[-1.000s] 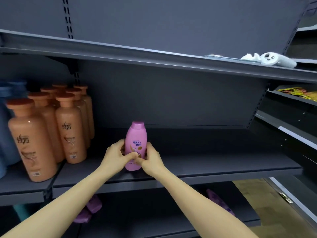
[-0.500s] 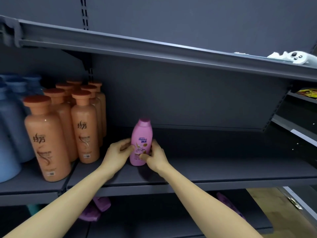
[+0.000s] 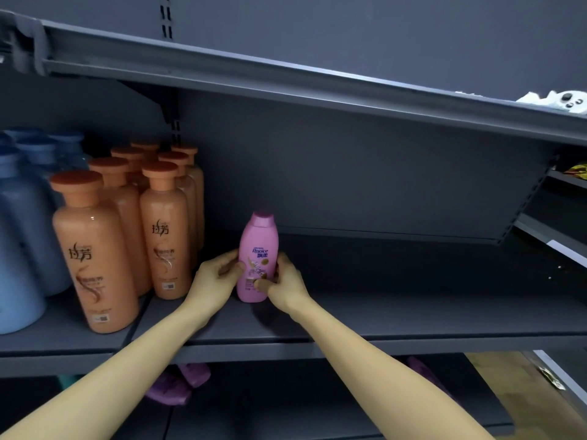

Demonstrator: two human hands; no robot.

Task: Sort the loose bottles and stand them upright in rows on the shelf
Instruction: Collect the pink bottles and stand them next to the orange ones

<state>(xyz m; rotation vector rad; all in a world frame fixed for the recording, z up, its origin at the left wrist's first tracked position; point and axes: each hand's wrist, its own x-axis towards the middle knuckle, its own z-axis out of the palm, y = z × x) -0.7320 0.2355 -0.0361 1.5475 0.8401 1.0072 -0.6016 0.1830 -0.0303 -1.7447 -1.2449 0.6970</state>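
A small pink bottle [image 3: 259, 249] stands upright on the dark grey shelf [image 3: 397, 312], a little right of the orange bottles. My left hand [image 3: 216, 277] grips its left side and my right hand [image 3: 284, 281] grips its right side, with the thumb across the lower label. Several tall orange bottles [image 3: 165, 236] stand in rows to the left. Purple bottles [image 3: 178, 382] lie loose on the shelf below, partly hidden by my left forearm.
Blue bottles [image 3: 19, 236] stand at the far left of the shelf. The upper shelf [image 3: 286, 81] overhangs, with a white object [image 3: 559, 101] at its right end. A side rack [image 3: 559, 230] stands to the right. The shelf stretches bare right of the pink bottle.
Both hands have carried the pink bottle further back onto the shelf and closer to the orange rows. The view has shifted left, bringing the blue bottles into sight.
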